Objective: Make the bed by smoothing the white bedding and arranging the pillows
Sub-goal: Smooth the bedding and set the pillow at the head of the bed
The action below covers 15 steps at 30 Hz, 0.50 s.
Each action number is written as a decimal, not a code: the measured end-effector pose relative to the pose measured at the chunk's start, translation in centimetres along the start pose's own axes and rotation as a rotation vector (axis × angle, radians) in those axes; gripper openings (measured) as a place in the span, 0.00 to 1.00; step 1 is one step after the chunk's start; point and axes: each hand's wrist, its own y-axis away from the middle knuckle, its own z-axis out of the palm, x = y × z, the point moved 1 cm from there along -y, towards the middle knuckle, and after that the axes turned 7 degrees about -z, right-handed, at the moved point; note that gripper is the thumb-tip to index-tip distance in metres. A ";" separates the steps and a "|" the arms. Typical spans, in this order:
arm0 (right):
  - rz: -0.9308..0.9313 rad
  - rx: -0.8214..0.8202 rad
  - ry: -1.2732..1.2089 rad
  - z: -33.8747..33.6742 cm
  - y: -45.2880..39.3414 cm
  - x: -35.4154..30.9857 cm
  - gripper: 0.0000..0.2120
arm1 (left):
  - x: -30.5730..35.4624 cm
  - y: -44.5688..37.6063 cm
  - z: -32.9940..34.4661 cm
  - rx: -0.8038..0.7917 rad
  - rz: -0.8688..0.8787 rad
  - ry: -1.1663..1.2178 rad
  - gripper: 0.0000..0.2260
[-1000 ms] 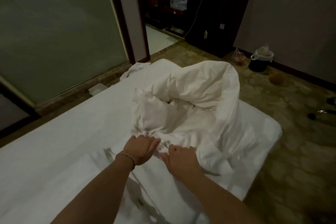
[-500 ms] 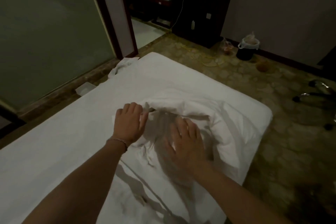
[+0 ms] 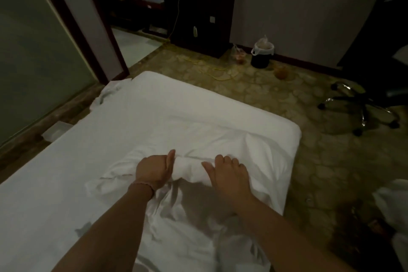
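Now left hand [image 3: 152, 171] grips the bunched white bedding [image 3: 189, 168]; right hand [image 3: 229, 172] presses it, fingers loose.

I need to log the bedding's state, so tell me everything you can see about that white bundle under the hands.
The white bundle is soft, creased cloth, bunched into a low rumpled heap near the bed's right edge. It lies on the smooth white sheet, its folds trailing toward the camera. The left hand grips a fold with fingers curled, thumb up. The right hand rests on top, fingers bent over the ridge. Whether it is a pillow or a duvet cannot be told.
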 end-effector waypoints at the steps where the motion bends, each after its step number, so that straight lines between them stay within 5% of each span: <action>1: -0.018 -0.022 -0.012 0.2 0.6 0.0 0.28 | -0.4 0.4 0.2 -0.015 -0.023 -0.007 0.37; 15: -0.182 -0.252 -0.115 -3.6 13.4 -10.2 0.34 | -10.5 11.4 -0.4 0.169 0.140 -0.002 0.33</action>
